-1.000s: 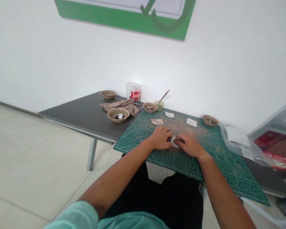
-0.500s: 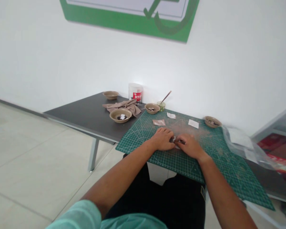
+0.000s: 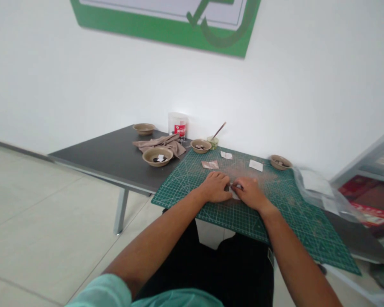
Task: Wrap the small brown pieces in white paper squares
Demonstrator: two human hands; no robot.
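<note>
My left hand (image 3: 216,186) rests near the front of a green cutting mat (image 3: 294,215), its fingers curled and pressed at the edge of a small whitish sheet (image 3: 234,195). Just right of it, my right hand (image 3: 250,192) pinches a small dark piece (image 3: 237,186) against that sheet. The fingers cover most of the piece, so I cannot make out its kind. Beyond the hands lie a brownish square sheet (image 3: 210,164) and two white ones, one at centre (image 3: 226,155) and one farther right (image 3: 256,165). Reddish-brown dust is spread around them.
Brown bowls with small pieces stand at the mat's back edge (image 3: 201,146), back right (image 3: 280,162) and left (image 3: 158,157). A crumpled cloth (image 3: 163,144), a white tub (image 3: 178,125), a small glass with a stick (image 3: 214,142) and a clear plastic bag (image 3: 320,187) lie about.
The whole view has shifted slightly. My right hand has moved a little against the sheet, and more of the sheet shows between my hands. Both hands stay at the same spot on the mat.
</note>
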